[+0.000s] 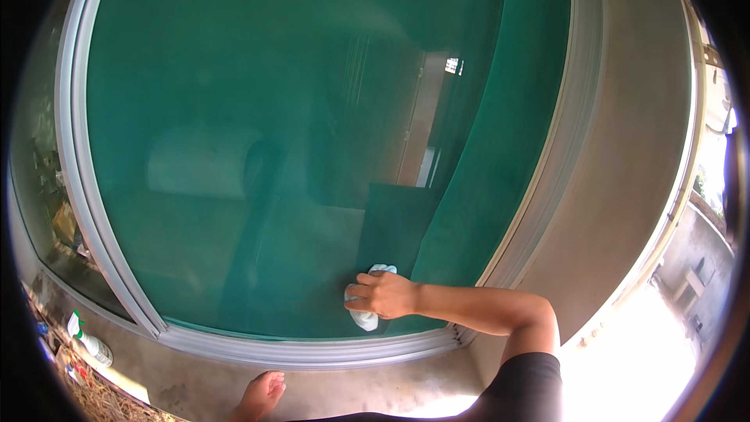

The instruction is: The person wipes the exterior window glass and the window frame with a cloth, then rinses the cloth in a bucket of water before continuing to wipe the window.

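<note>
My right hand [387,295] presses a white cloth [365,320] against the lower right part of a large window pane [252,129]. The cloth is bunched under my fingers and sticks out above and below them. Green material shows behind the glass, and reflections lie across it. Below the window my left hand [265,392] hangs in front of the concrete sill, its fingers curled and holding nothing that I can see. A white spray bottle [95,349] with a green and white trigger head stands on the sill at the left.
A metal window frame [304,351] runs along the bottom, with an upright frame member [73,129] at the left. A plain wall [633,129] borders the right side. Dry straw [111,395] and small coloured items lie past the sill at lower left. Bright ground shows at lower right.
</note>
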### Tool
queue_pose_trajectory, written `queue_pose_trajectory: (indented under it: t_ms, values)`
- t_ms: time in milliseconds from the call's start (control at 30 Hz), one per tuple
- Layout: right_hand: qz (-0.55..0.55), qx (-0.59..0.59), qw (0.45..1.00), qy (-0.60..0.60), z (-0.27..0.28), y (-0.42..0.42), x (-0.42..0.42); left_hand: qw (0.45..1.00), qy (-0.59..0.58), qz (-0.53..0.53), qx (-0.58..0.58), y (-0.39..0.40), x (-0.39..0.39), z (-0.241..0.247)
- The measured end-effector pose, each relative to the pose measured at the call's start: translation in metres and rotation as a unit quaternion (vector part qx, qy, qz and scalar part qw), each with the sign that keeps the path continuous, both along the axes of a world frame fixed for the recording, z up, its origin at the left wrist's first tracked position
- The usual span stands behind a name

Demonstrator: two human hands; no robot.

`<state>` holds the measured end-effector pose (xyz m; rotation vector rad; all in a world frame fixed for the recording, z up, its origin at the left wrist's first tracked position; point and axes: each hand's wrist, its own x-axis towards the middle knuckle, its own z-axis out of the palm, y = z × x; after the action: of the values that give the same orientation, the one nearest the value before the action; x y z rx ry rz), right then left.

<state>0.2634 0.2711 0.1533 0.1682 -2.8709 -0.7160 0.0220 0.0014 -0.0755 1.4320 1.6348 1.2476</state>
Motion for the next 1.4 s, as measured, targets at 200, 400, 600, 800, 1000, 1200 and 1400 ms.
queue_pose_trajectory:
  t_ms: [200, 400, 600, 800, 1000, 1200, 1400]
  values:
    - [0.011, 0.076, 0.825, 0.560, 0.238, -0.029, 0.055, 0.999, -0.013, 0.029, -0.004, -0.036, -0.029, -0.034]
    - [-0.056, 0.162, 0.667, 0.725, 0.423, 0.121, 0.168, 0.996, 0.011, 0.088, 0.032, -0.032, -0.028, -0.005]
    - [0.047, 0.117, 0.795, 0.593, 0.384, 0.098, -0.005, 0.995, 0.015, 0.095, 0.029, -0.020, -0.026, -0.007]
    - [0.324, 0.214, 0.920, 0.059, 0.075, 0.016, -0.146, 0.999, 0.023, 0.028, 0.026, 0.007, 0.004, 0.007]
    - [0.296, 0.163, 0.881, 0.331, 0.261, -0.045, -0.064, 0.997, 0.037, 0.063, 0.013, -0.016, -0.011, -0.002]
    - [0.035, 0.137, 0.634, 0.760, 0.413, 0.073, 0.140, 0.993, 0.040, 0.107, -0.006, -0.046, -0.029, 0.002]
    - [-0.241, 0.137, 0.631, 0.725, 0.483, 0.192, 0.197, 0.988, 0.026, 0.149, 0.016, -0.048, -0.045, -0.001]
